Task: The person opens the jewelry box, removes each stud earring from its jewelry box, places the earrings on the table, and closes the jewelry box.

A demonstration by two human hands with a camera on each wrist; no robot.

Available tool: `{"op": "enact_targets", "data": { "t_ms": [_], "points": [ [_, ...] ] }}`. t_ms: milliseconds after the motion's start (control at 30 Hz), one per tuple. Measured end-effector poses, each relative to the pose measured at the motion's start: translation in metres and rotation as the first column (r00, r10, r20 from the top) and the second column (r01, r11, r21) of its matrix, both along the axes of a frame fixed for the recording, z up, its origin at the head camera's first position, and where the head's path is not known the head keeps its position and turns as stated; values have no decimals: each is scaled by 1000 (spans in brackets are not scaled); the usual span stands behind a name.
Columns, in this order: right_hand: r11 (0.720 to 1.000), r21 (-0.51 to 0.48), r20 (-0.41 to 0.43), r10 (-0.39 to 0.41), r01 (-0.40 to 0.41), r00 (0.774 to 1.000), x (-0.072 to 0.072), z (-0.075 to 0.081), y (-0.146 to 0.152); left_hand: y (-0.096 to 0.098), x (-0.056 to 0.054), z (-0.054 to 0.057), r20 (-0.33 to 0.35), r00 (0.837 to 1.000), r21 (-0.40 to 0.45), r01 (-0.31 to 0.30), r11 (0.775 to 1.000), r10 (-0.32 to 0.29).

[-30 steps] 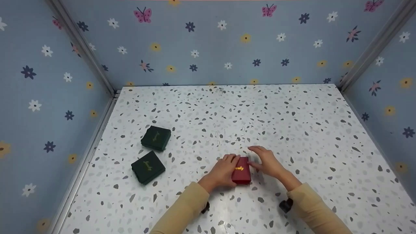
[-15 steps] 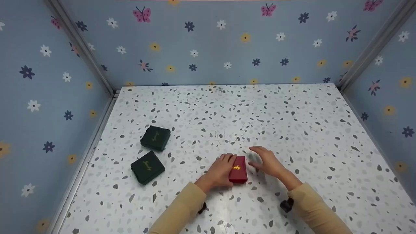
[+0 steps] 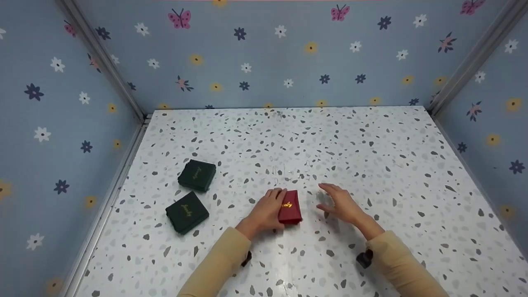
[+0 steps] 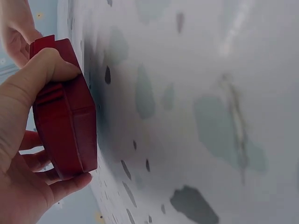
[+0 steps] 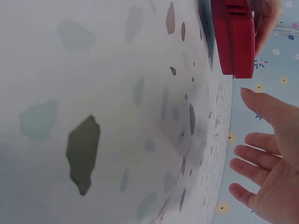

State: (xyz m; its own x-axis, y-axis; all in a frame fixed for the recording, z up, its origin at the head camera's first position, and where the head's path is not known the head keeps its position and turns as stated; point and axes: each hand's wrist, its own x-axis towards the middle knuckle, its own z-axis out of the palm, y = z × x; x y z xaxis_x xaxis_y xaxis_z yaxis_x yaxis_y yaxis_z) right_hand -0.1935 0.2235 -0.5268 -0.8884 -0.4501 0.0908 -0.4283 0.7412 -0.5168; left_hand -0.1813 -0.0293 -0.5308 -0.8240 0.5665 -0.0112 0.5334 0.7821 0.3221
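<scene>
My left hand grips a small red jewelry box with gold lettering on its top, just above the table. In the left wrist view the thumb presses one side of the red box and the fingers curl round the other. My right hand is apart from the box, to its right, with thumb and fingers spread and nothing between them. The right wrist view shows that open palm beside the box's end.
Two dark green jewelry boxes with gold lettering lie at the left, one farther back and one nearer. The speckled white table is bordered by blue flowered walls at the back and sides.
My left hand has carried the red box a little to the left and slightly away from me. My right hand has stayed nearly in place, so the gap between it and the box has widened.
</scene>
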Motion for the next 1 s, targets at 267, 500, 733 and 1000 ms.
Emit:
{"op": "enact_targets", "data": {
  "t_ms": [267, 500, 733, 1000],
  "points": [
    [1000, 9, 0, -17, 17, 1000, -3, 2, 2, -16, -7, -1, 38, 998, 6, -55, 998, 55],
    [999, 7, 25, -48, 48, 999, -9, 6, 4, -32, -16, -1, 27, 996, 1, -90, 996, 90],
    [998, 30, -9, -56, 56, 998, -19, 11, 6, -45, -24, 1, 52, 990, -11, -133, 991, 133],
    [995, 60, -43, -81, 83, 996, -32, 12, 12, -59, -33, 4, 86, 976, -28, -197, 980, 199]
  ]
}}
